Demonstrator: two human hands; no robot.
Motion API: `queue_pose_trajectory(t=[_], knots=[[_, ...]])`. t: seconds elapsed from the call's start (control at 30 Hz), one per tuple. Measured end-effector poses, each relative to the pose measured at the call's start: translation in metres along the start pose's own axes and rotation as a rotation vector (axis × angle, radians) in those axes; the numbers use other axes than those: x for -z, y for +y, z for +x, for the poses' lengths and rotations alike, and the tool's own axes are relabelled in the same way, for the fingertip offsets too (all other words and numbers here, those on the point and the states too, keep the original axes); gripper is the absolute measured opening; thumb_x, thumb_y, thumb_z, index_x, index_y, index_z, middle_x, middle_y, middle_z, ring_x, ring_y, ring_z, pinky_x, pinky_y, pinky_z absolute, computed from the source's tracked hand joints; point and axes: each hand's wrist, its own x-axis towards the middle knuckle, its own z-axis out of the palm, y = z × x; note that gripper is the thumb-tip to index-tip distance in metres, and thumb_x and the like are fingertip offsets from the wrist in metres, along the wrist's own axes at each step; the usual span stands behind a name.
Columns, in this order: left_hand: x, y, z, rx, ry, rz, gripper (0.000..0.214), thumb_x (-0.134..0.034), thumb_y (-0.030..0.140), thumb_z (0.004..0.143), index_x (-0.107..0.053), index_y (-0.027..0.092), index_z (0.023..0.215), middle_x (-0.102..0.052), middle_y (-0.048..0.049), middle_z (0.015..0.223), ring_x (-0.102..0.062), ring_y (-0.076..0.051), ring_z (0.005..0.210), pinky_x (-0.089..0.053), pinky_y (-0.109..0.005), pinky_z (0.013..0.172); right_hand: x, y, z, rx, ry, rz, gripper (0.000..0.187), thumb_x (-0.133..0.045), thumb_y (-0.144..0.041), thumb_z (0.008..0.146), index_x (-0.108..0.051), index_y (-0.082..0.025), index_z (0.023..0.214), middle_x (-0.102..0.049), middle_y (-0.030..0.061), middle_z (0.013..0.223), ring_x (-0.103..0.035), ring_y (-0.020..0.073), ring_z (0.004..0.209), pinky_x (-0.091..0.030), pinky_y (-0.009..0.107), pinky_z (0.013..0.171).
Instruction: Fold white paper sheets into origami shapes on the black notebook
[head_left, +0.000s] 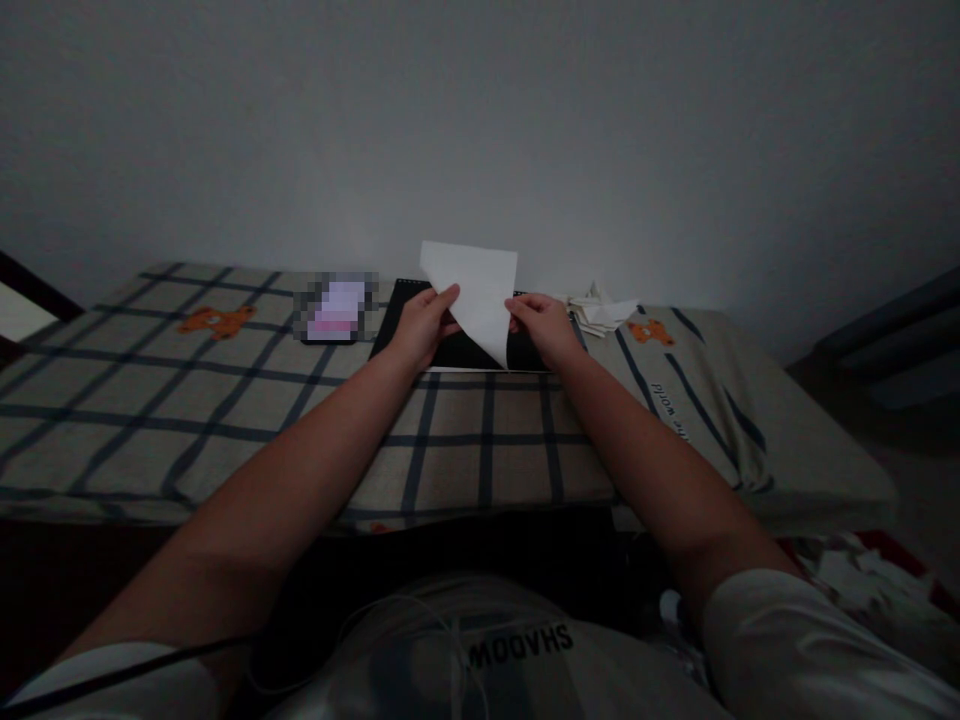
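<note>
White sheet of paper, its lower left side slanting down to a point, is raised over a black pad and lies directly between the two hands. Left hand grasps the sheet's left edge, thumb on the near face and fingers partly behind it; right hand pinches the right edge between thumb and forefinger, lower than the top corner. Most of the sheet's top rises above both grips, while its pointed bottom corner hangs below them at the pad's near edge; whether it touches there, I cannot tell. Just beyond the right hand is a folded white paper piece. Left of the pad, a blurred-out phone-like device rests on the checked cloth.
</note>
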Motion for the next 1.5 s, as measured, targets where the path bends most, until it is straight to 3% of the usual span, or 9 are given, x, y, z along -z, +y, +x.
queue_pose_trajectory(t=[0.33, 0.5, 0.63, 0.83, 1.0, 1.1, 1.23, 1.37, 1.5], knots=[[0.005, -0.004, 0.004, 0.002, 0.010, 0.008, 0.025, -0.078, 0.032, 0.085, -0.070, 0.014, 0.100, -0.077, -0.0109, 0.106, -0.074, -0.020, 0.091, -0.061, -0.038, 0.087, 0.001, -0.002, -0.002, -0.005, -0.004, -0.001, 0.018, -0.066, -0.028, 0.089, -0.068, -0.020, 0.073, -0.063, -0.0018, 0.063, -0.056, 0.0106, 0.059, -0.048, 0.027, 0.065], [0.005, -0.004, 0.005, 0.016, 0.002, 0.011, 0.030, -0.081, 0.037, 0.083, -0.070, 0.016, 0.101, -0.077, -0.0096, 0.105, -0.074, -0.020, 0.090, -0.061, -0.038, 0.089, 0.002, 0.001, 0.000, -0.007, -0.004, -0.038, 0.021, -0.065, -0.031, 0.091, -0.068, -0.020, 0.072, -0.064, -0.0013, 0.063, -0.057, 0.0113, 0.059, -0.049, 0.027, 0.064], [0.005, -0.002, 0.006, -0.001, 0.036, -0.012, 0.030, -0.081, 0.043, 0.083, -0.067, 0.018, 0.091, -0.075, -0.0066, 0.098, -0.074, -0.019, 0.089, -0.060, -0.040, 0.093, 0.003, 0.001, 0.000, 0.007, 0.000, -0.035, 0.025, -0.066, -0.034, 0.091, -0.067, -0.020, 0.070, -0.064, -0.0009, 0.063, -0.058, 0.0117, 0.060, -0.050, 0.027, 0.065], [0.005, -0.001, 0.005, 0.015, 0.071, -0.054, 0.019, -0.076, 0.033, 0.087, -0.065, 0.017, 0.087, -0.075, -0.0045, 0.092, -0.072, -0.016, 0.087, -0.058, -0.035, 0.094, 0.003, 0.000, 0.001, -0.044, 0.005, 0.015, 0.022, -0.069, -0.035, 0.088, -0.068, -0.020, 0.072, -0.065, -0.0006, 0.063, -0.058, 0.0117, 0.058, -0.050, 0.028, 0.064], [0.007, -0.001, 0.007, -0.037, 0.068, -0.072, 0.015, -0.075, 0.025, 0.085, -0.066, 0.017, 0.094, -0.076, -0.0070, 0.105, -0.072, -0.019, 0.104, -0.056, -0.035, 0.100, 0.003, 0.000, 0.001, -0.045, -0.024, -0.004, 0.024, -0.069, -0.034, 0.090, -0.067, -0.020, 0.071, -0.065, -0.0008, 0.063, -0.059, 0.0112, 0.059, -0.050, 0.027, 0.065], [0.008, -0.001, 0.010, -0.030, 0.070, -0.087, 0.019, -0.075, 0.032, 0.087, -0.065, 0.017, 0.093, -0.076, -0.0091, 0.108, -0.071, -0.021, 0.109, -0.056, -0.037, 0.102, 0.003, 0.000, 0.000, -0.046, -0.043, 0.008, 0.024, -0.069, -0.032, 0.090, -0.067, -0.019, 0.070, -0.065, -0.0004, 0.064, -0.059, 0.0116, 0.059, -0.050, 0.028, 0.066], [0.011, -0.005, 0.014, -0.051, 0.103, -0.093, 0.027, -0.076, 0.041, 0.087, -0.063, 0.018, 0.090, -0.076, -0.0091, 0.103, -0.072, -0.023, 0.108, -0.057, -0.039, 0.100, 0.002, -0.001, 0.000, -0.055, -0.033, 0.017, 0.023, -0.069, -0.030, 0.090, -0.068, -0.019, 0.069, -0.065, -0.0005, 0.062, -0.058, 0.0116, 0.058, -0.050, 0.028, 0.064], [0.015, -0.008, 0.017, -0.135, 0.145, -0.135, 0.025, -0.082, 0.031, 0.080, -0.062, 0.018, 0.084, -0.076, -0.0045, 0.096, -0.073, -0.019, 0.102, -0.059, -0.034, 0.096, 0.002, -0.003, -0.001, -0.045, -0.030, 0.001, 0.023, -0.069, -0.029, 0.090, -0.067, -0.019, 0.069, -0.065, -0.0010, 0.062, -0.058, 0.0101, 0.058, -0.049, 0.025, 0.062], [0.015, -0.005, 0.019, -0.124, 0.171, -0.214, 0.018, -0.075, 0.032, 0.089, -0.065, 0.017, 0.088, -0.077, -0.0057, 0.098, -0.074, -0.019, 0.100, -0.060, -0.032, 0.093, 0.002, -0.002, -0.001, -0.039, -0.036, 0.015, 0.021, -0.067, -0.022, 0.091, -0.069, -0.019, 0.070, -0.064, -0.0019, 0.061, -0.057, 0.0092, 0.056, -0.048, 0.025, 0.062]])
